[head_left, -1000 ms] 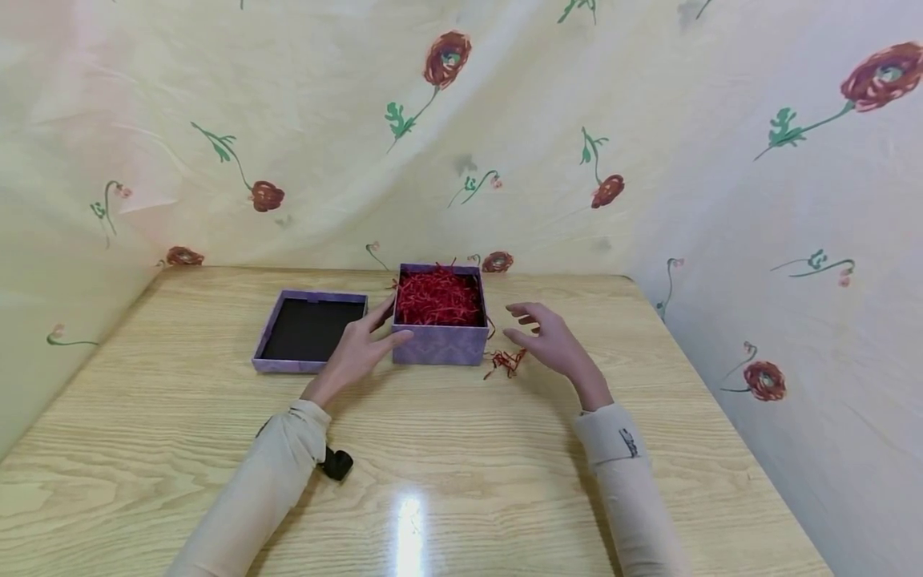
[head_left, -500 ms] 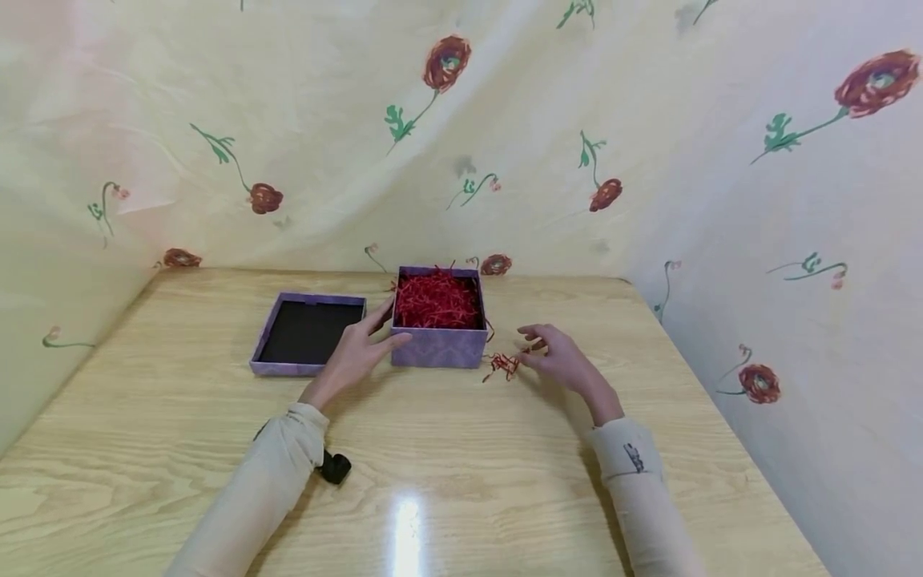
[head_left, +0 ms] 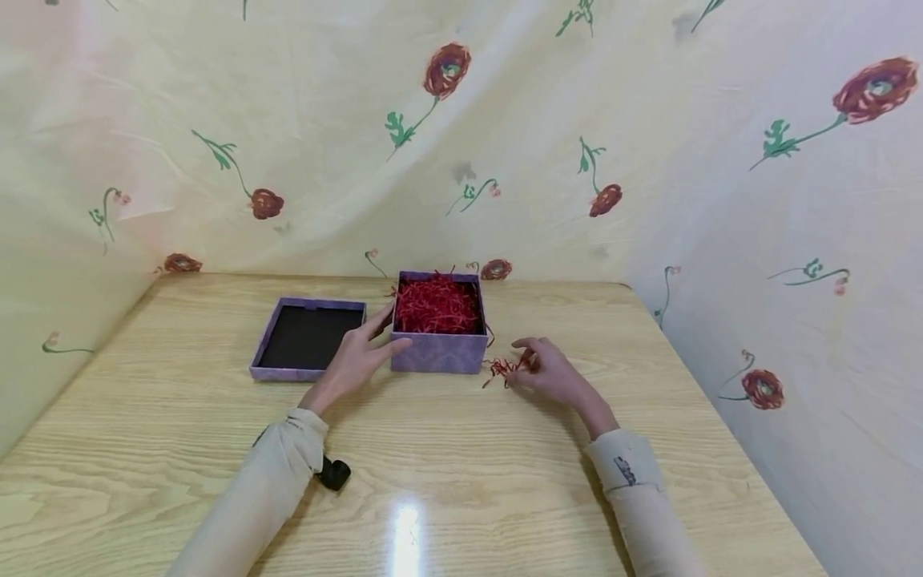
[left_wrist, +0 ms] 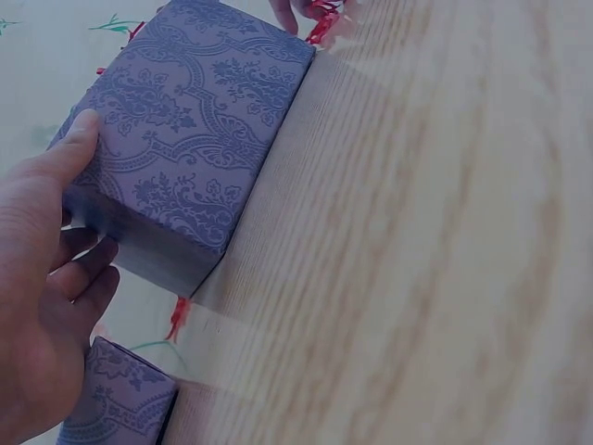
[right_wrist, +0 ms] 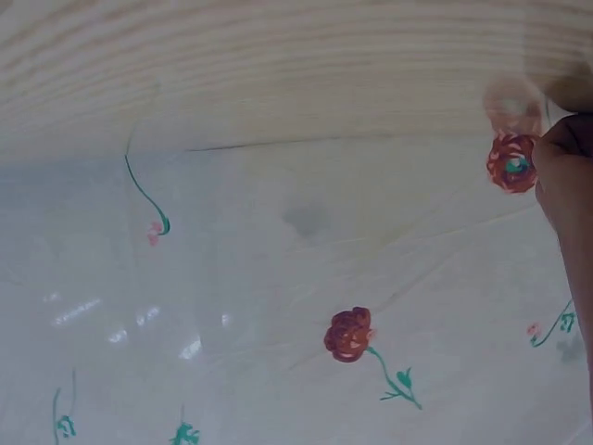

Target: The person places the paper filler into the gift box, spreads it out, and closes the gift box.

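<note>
The left hand [head_left: 349, 361] holds the open purple box [head_left: 438, 353] at its near left corner: the thumb lies on the front wall, the fingers at the left side. The box stands on the counter [head_left: 490, 465], filled with red shreds [head_left: 438, 304]. The right hand [head_left: 551, 375], its fingers bent, is at the small loose tuft [head_left: 497, 370] just beside the box; I cannot tell whether it pinches any strands. The lid [head_left: 306, 332] lies with its black inside upward, left of the box.
</note>
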Tool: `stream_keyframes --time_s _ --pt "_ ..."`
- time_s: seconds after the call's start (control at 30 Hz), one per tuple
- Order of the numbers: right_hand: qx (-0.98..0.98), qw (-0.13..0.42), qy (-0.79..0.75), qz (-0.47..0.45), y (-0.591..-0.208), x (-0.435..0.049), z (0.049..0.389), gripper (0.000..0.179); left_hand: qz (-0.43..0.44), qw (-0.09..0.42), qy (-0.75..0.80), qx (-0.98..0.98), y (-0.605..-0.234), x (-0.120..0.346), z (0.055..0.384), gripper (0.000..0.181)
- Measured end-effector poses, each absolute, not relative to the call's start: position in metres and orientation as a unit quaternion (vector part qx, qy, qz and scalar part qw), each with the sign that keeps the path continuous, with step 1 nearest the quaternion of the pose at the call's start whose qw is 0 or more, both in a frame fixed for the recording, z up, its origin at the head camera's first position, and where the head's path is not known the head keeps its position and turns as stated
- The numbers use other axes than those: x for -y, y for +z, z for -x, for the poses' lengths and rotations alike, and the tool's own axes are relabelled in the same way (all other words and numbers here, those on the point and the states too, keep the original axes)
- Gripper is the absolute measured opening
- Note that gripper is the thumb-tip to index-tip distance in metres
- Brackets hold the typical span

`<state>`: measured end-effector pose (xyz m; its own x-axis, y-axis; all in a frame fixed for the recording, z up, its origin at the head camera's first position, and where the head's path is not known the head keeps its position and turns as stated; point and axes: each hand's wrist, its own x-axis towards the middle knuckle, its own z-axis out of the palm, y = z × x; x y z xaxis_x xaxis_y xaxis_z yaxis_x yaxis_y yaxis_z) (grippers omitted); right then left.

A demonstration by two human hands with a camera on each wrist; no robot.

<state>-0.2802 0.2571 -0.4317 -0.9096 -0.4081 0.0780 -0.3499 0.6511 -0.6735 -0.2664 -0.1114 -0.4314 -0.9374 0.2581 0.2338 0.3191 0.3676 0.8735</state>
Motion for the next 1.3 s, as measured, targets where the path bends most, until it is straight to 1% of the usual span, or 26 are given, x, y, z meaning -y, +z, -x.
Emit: stream_keyframes --time_s 0.1,0.17,0.37,0.5,0.6,0.8,0.93,1.07,1.3 --pt "-0.912 0.032 -0.349 0.213 -0.433 -0.253 0.277 0.062 0.172 0.027 -0.535 0.827 -0.432 0.111 0.266 0.082" --pt "-0.914 0.021 -0.339 0.223 -0.433 -0.25 0.276 0.059 0.171 0.028 -0.535 0.827 -0.432 0.111 0.266 0.082" --pt "-0.911 -0.002 -0.327 0.252 -0.438 -0.248 0.278 0.044 0.172 0.03 -0.536 0.826 -0.432 0.111 0.267 0.081" --pt "-0.908 -0.012 -0.328 0.26 -0.439 -0.245 0.278 0.038 0.173 0.031 -0.538 0.825 -0.431 0.11 0.267 0.081" --pt "-0.908 -0.015 -0.329 0.258 -0.439 -0.243 0.277 0.031 0.173 0.033 -0.537 0.825 -0.431 0.11 0.267 0.082" --pt "-0.916 -0.018 -0.319 0.244 -0.44 -0.24 0.276 0.012 0.175 0.035 -0.534 0.826 -0.432 0.11 0.267 0.083" --pt "-0.92 -0.028 -0.305 0.246 -0.441 -0.239 0.274 0.003 0.179 0.033 -0.534 0.826 -0.432 0.111 0.266 0.082" --pt "-0.921 -0.035 -0.294 0.254 -0.44 -0.238 0.273 0.005 0.182 0.034 -0.534 0.825 -0.432 0.112 0.266 0.082" --pt "-0.919 -0.014 -0.314 0.239 -0.434 -0.239 0.273 0.008 0.183 0.035 -0.534 0.825 -0.432 0.112 0.267 0.082"
